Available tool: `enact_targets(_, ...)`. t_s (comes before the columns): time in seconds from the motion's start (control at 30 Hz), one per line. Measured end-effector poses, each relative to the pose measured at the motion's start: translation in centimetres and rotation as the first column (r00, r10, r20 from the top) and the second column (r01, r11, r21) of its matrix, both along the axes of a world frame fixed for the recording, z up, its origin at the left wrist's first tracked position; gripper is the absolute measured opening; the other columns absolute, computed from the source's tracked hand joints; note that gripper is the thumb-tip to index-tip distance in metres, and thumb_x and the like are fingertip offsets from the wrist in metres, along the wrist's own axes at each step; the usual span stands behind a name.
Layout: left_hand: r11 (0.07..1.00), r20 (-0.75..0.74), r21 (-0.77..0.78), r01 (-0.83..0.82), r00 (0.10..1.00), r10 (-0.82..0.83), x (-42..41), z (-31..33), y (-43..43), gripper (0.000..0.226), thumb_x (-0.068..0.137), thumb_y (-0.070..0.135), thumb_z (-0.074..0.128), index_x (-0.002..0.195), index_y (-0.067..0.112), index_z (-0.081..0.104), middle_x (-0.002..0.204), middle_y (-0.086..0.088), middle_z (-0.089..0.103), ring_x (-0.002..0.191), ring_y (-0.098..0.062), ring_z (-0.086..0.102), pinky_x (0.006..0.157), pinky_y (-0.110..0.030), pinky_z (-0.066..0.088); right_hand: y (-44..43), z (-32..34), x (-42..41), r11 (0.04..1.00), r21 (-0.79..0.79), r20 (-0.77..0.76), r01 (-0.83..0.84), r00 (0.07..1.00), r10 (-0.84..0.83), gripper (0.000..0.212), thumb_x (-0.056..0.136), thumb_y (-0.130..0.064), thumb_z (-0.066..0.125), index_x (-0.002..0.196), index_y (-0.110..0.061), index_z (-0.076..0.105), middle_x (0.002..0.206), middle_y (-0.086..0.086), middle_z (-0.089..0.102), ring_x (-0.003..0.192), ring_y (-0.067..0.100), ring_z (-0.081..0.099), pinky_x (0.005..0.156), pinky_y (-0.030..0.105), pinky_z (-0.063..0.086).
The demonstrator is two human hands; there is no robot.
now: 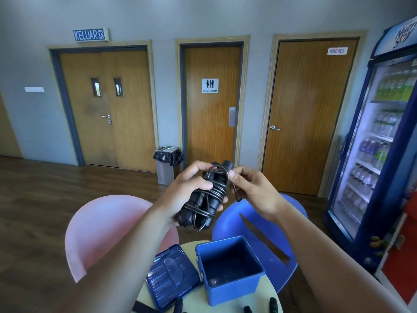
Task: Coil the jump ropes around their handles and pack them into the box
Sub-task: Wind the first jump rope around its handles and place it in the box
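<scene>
I hold a black jump rope (203,199) in the air above the table, its two handles side by side with the cord wound around them. My left hand (187,188) grips the bundle of handles. My right hand (250,188) pinches a loop of the cord near the handles' far ends. Below stands the open blue box (255,279), and its lid (171,274) lies flat to its left. Black handles of another rope (273,304) peek in at the bottom edge.
The round pale table (196,303) holds the box and lid. A pink chair (101,227) and a blue chair (270,233) stand behind it. A drinks fridge (379,143) is at the right, a bin (168,164) by the doors.
</scene>
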State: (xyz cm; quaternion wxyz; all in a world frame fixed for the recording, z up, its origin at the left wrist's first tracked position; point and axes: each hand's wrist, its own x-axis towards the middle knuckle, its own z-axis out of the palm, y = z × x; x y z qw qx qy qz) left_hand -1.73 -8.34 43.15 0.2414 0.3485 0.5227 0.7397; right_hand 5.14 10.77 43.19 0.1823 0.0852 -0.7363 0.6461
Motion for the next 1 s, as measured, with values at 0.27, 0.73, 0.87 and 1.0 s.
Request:
enact_targets(0.27,0.98,-0.077,-0.2,-0.023,0.997,0.008,-1.9,1.4,-1.8,0.035,0.093,0.026,0.067,0.126,0.033,0.061,0.121,-0.012,0.069,0.103,-0.036,0.069,0.08,-0.048,0.056,0.0,0.1,0.5,0.998,-0.054,-0.133,0.018,0.991,-0.025,0.017,0.088,0.007,0.064,0.1,-0.005,0.063,0.076,-0.012,0.071,0.068,-0.002,0.061,0.064,0.014,0.047)
enact_targets(0.73,0.927,-0.324,-0.301,-0.222,0.938,0.12,-1.3,0.3,-0.1,0.077,0.064,0.038,0.084,0.131,0.025,0.049,0.112,-0.002,0.069,0.097,-0.008,0.07,0.079,-0.026,0.056,-2.0,2.0,-0.2,0.939,0.273,-0.184,0.211,0.969,-0.164,0.022,0.096,-0.005,0.061,0.106,-0.019,0.075,0.088,0.001,0.076,0.079,0.004,0.067,0.081,0.019,0.054)
enact_targets(0.87,0.928,-0.355,-0.299,-0.223,0.929,0.108,-1.9,0.3,-0.4,0.091,0.065,0.023,0.087,0.14,0.04,0.038,0.123,-0.008,0.063,0.109,-0.015,0.067,0.095,-0.037,0.056,-1.8,2.6,0.3,0.891,0.411,-0.161,0.195,0.977,-0.139,0.029,0.092,0.004,0.06,0.104,-0.018,0.074,0.089,-0.013,0.074,0.074,-0.007,0.064,0.071,0.01,0.046)
enact_targets(1.0,0.956,-0.317,-0.26,-0.135,0.947,0.048,-1.5,0.1,-0.6,0.082,0.067,0.014,0.079,0.134,0.039,0.04,0.115,-0.016,0.07,0.1,-0.027,0.07,0.081,-0.038,0.059,-1.3,2.9,0.1,0.813,0.491,-0.206,0.313,0.949,-0.24,0.037,0.084,0.007,0.06,0.103,-0.023,0.066,0.096,-0.015,0.067,0.079,0.001,0.06,0.071,0.015,0.046)
